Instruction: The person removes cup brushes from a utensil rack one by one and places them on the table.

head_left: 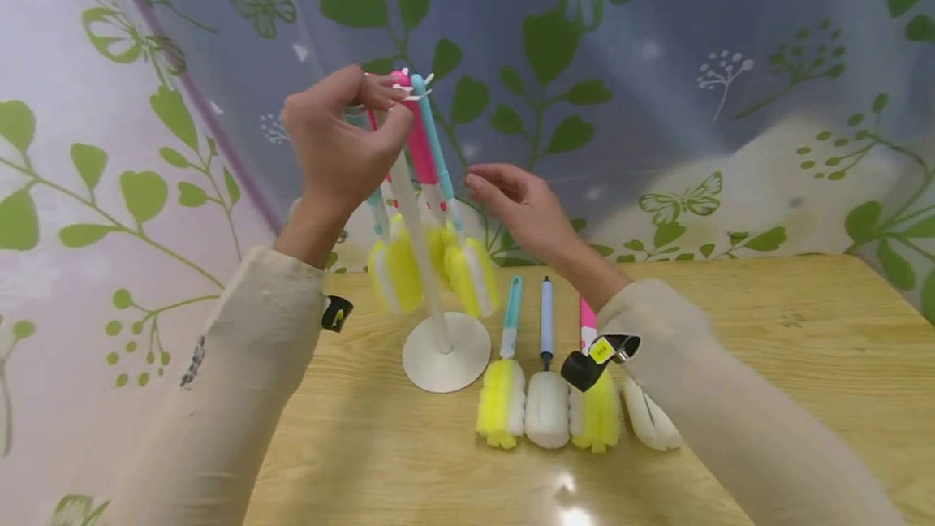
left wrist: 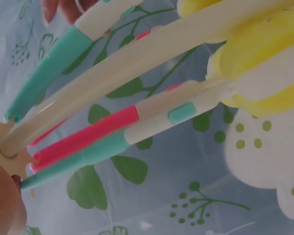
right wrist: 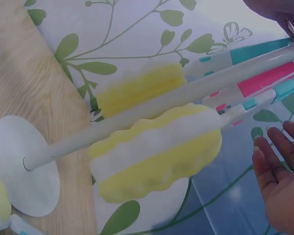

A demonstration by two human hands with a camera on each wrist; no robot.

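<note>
Cup brushes with yellow-and-white sponge heads [head_left: 471, 274] hang from the top of a white stand [head_left: 418, 242], some with teal handles [left wrist: 103, 147] and some with pink handles [left wrist: 88, 142]. At the top, my left hand [head_left: 343, 128] pinches the pronged hook piece [left wrist: 14, 147], its thumb beside a teal handle's end. The stand's round base [head_left: 445, 372] rests on the table. Just right of the hanging brushes, my right hand [head_left: 529, 213] is held up with relaxed fingers and nothing in it.
Several more brushes lie in a row on the wooden table [head_left: 774, 396], right of the base: a teal-handled one [head_left: 511, 311], a pale blue-handled one [head_left: 546, 319], a pink-handled one [head_left: 599, 412] and a white-headed one [head_left: 648, 416]. A leaf-patterned curtain [head_left: 657, 104] hangs behind.
</note>
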